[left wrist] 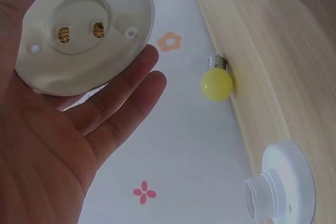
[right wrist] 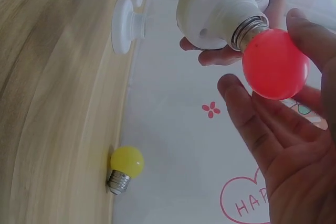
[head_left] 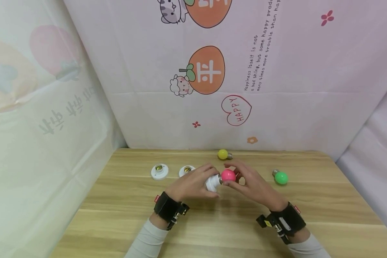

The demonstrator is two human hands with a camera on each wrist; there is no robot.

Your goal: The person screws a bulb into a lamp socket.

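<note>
My left hand [head_left: 195, 182] grips a white lamp socket [right wrist: 202, 11] by its round base. The underside of that base, with two brass terminals, faces the camera in the left wrist view. At the socket's mouth sits a red-pink light bulb [right wrist: 275, 64], its metal screw end partly inside, with some thread showing. My right hand [head_left: 253, 182] holds this bulb, the thumb against the glass and other fingers around it; one fingertip stands off the glass in the right wrist view. Both hands are raised over the wooden table [head_left: 213, 229].
Two more white sockets stand at the left: one socket [head_left: 159, 172] in full view, another socket [head_left: 186, 170] partly behind the left hand. A yellow bulb [head_left: 223, 154] lies at the table's back edge, a green bulb [head_left: 281, 178] to the right. Printed cloth [head_left: 167, 118] hangs behind.
</note>
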